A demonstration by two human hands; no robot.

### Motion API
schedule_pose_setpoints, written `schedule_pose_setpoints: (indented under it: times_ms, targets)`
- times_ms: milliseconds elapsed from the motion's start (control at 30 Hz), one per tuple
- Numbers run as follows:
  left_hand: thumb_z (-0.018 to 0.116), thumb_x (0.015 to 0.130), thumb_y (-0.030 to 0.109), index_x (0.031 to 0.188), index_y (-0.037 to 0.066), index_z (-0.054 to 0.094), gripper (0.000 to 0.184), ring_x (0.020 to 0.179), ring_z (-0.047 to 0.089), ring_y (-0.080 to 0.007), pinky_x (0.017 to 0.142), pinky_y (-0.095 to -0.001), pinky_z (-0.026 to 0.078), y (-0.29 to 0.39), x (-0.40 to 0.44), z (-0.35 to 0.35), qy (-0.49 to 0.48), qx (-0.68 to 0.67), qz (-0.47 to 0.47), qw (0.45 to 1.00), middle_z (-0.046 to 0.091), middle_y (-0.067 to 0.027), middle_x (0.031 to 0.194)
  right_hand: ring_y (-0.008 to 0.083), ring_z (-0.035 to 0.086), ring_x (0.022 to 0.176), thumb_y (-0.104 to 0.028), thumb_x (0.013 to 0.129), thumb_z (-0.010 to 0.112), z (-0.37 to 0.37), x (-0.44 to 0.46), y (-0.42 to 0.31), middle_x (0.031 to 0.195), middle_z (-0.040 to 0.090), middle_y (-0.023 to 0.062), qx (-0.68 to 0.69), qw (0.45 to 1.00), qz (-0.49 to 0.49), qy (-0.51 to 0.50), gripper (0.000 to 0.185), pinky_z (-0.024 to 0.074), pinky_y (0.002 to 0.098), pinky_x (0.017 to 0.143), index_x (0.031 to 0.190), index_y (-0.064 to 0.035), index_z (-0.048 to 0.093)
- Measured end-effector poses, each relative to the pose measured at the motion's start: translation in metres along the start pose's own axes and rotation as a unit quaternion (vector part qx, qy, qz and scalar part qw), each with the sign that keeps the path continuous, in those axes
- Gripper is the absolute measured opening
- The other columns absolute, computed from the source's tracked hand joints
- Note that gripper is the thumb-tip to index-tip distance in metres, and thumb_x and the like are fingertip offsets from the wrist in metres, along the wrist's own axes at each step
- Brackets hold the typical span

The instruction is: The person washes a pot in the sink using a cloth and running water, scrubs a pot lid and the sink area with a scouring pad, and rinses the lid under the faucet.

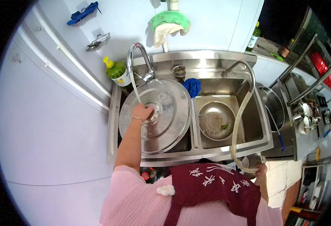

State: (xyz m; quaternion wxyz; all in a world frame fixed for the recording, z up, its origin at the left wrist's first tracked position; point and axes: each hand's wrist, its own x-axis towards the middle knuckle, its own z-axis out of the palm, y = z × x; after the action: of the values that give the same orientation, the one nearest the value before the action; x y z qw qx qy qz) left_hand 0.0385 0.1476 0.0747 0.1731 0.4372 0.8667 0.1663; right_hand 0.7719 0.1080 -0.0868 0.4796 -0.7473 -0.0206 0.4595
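My left hand (143,112) is closed at the middle of a large round metal lid (173,124), around its centre knob. The lid covers most of the left sink basin. A pale hose (134,88) from the left faucet (138,49) reaches down to this hand, and my fingers hide its end. Low on the right, beside the sink's front edge, my right hand (262,170) grips the side of a small metal pot (251,161). A longer hose (237,132) from the right faucet (244,64) runs down to that pot.
A metal bowl (207,130) with green scraps stands in the right basin (254,113). A blue cloth (192,87) lies by the divider. Behind the lid are a green pump bottle (116,71) and a metal cup (179,71). A large pan (276,107) stands right of the sink.
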Motion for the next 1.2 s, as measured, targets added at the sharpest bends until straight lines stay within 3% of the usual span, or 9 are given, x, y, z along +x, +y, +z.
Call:
schedule_pose_setpoints:
  times_ms: [133,233,300,333,400,633,767,1200]
  targets:
    - [0.058,0.072,0.047,0.086,-0.006,0.061,0.055,0.075,0.063,-0.0375,0.071,-0.0407,0.05,-0.009,0.014,0.009,-0.023,-0.031,0.015,0.999,0.063,-0.0256,0.079,0.02,0.047,0.053,-0.02,0.089,0.04,-0.002,0.006,0.004,0.063,0.048,0.0066,-0.007,1.0,-0.001,-0.002,0.019,0.0404,0.0348,0.047,0.078,-0.0069,0.05]
    - [0.054,0.077,0.045,0.084,-0.003,0.062,0.049,0.067,0.063,-0.031,0.066,-0.0405,0.05,0.013,-0.008,-0.006,-0.089,-0.166,-0.06,0.98,0.064,-0.0202,0.074,0.0198,0.047,0.054,-0.021,0.089,0.04,-0.004,0.002,0.004,0.062,0.048,0.0066,-0.044,0.999,-0.01,-0.013,0.021,0.0395,0.0353,0.047,0.077,-0.0071,0.05]
    - [0.052,0.079,0.043,0.084,-0.002,0.063,0.047,0.064,0.063,-0.0291,0.065,-0.0411,0.05,0.009,-0.011,-0.001,-0.109,-0.229,-0.088,0.963,0.064,-0.0177,0.072,0.0199,0.046,0.053,-0.023,0.089,0.041,-0.01,0.021,0.01,0.061,0.048,0.0064,0.058,0.997,0.0,-0.06,0.022,0.0391,0.0358,0.046,0.077,-0.0073,0.051]
    - [0.049,0.081,0.042,0.09,-0.001,0.062,0.047,0.07,0.064,-0.0297,0.067,-0.0417,0.05,0.003,-0.01,0.004,-0.114,-0.271,-0.1,0.951,0.064,-0.0182,0.079,0.0199,0.046,0.053,-0.023,0.089,0.041,-0.012,0.027,0.011,0.061,0.048,0.0064,0.058,0.997,0.0,-0.06,0.022,0.0391,0.0358,0.046,0.077,-0.0073,0.051]
    - [0.046,0.083,0.042,0.096,0.0,0.062,0.048,0.076,0.064,-0.0302,0.069,-0.0423,0.051,-0.007,-0.008,0.013,-0.127,-0.357,-0.122,0.917,0.064,-0.0187,0.086,0.0204,0.046,0.052,-0.025,0.089,0.041,-0.01,0.028,0.01,0.061,0.048,0.0062,0.025,1.0,0.005,0.0,0.023,0.0387,0.0357,0.045,0.077,-0.0071,0.051]
    - [0.045,0.083,0.042,0.098,0.0,0.062,0.048,0.077,0.064,-0.0304,0.07,-0.0423,0.051,-0.044,-0.014,0.028,-0.157,-0.63,-0.171,0.741,0.064,-0.0188,0.087,0.0213,0.047,0.051,-0.025,0.089,0.041,-0.005,0.007,0.004,0.06,0.048,0.007,0.006,1.0,-0.015,0.0,0.023,0.0383,0.0364,0.044,0.079,-0.0064,0.051]
    - [0.045,0.083,0.042,0.098,0.0,0.062,0.048,0.078,0.064,-0.0305,0.07,-0.0423,0.051,-0.05,-0.013,0.034,-0.143,-0.681,-0.174,0.697,0.064,-0.0188,0.087,0.0212,0.046,0.05,-0.025,0.09,0.042,-0.002,0.0,0.0,0.06,0.047,0.0073,0.004,1.0,-0.011,-0.018,0.023,0.0377,0.0366,0.043,0.082,-0.0058,0.051]
    - [0.044,0.084,0.043,0.1,0.0,0.061,0.049,0.08,0.063,-0.0308,0.071,-0.0422,0.051,-0.061,-0.019,0.049,-0.109,-0.74,-0.179,0.639,0.064,-0.019,0.09,0.0181,0.046,0.049,-0.017,0.091,0.041,-0.003,0.002,-0.003,0.059,0.046,0.0049,0.002,1.0,-0.009,-0.009,0.016,0.0404,0.0335,0.043,0.086,-0.0057,0.05]
